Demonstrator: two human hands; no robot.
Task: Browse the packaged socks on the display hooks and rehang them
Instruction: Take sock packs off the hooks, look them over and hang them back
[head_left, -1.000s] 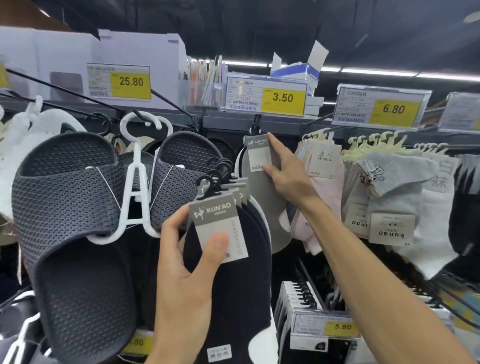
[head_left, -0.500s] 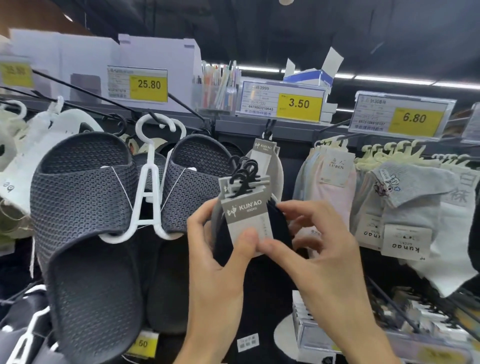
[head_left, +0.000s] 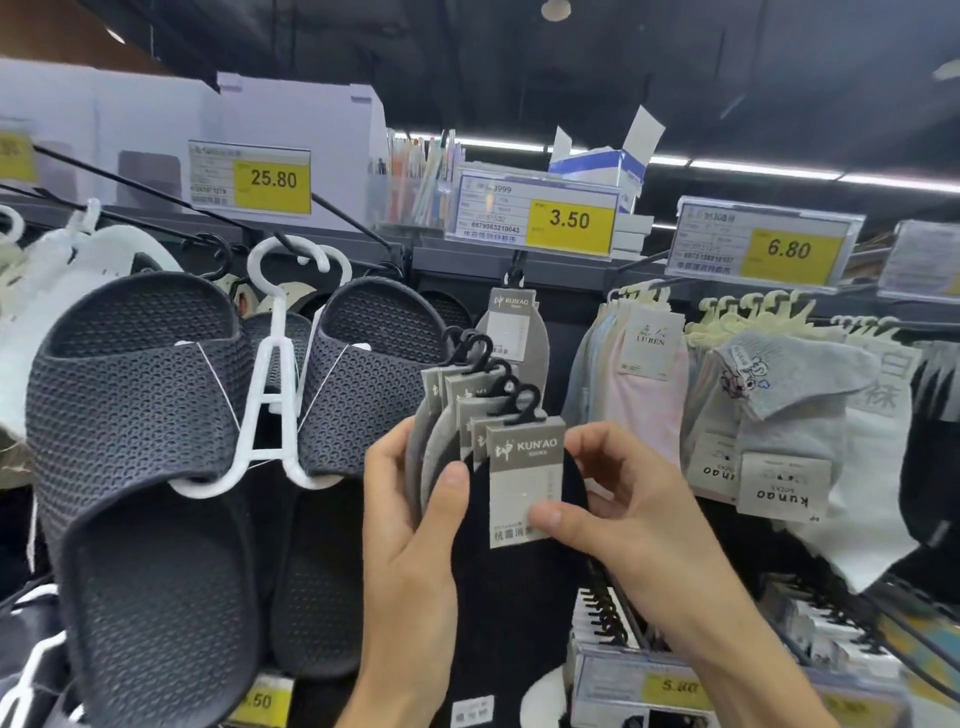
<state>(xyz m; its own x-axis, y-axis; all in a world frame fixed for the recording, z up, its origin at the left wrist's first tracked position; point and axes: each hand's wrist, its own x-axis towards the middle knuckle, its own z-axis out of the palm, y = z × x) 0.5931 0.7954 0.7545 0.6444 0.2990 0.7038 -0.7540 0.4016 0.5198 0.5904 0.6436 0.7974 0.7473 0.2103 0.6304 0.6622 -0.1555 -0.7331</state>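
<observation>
Gripped in the left hand (head_left: 410, 525), thumb laid across the front: a fanned bundle of packaged socks with grey card labels and black plastic hooks (head_left: 441, 441), off the rack. Pinched between thumb and curled fingers of the right hand (head_left: 628, 509): the foremost grey card label (head_left: 524, 467), over a black sock (head_left: 519, 597). Just above the grip, hanging alone from a black wire display hook (head_left: 514, 270): one more grey packaged sock (head_left: 511, 332), beneath a yellow 3.50 price tag (head_left: 569, 221). Left of the grip, dark grey perforated rubber slippers (head_left: 130, 415) on a white plastic hanger (head_left: 265, 384). Right of it, pale pink and grey socks (head_left: 639, 410) under a yellow 6.80 price tag (head_left: 789, 252). Overhead, white cardboard boxes (head_left: 291, 119) on the shelf top, a black ceiling (head_left: 467, 62), a bright strip light (head_left: 753, 169)
</observation>
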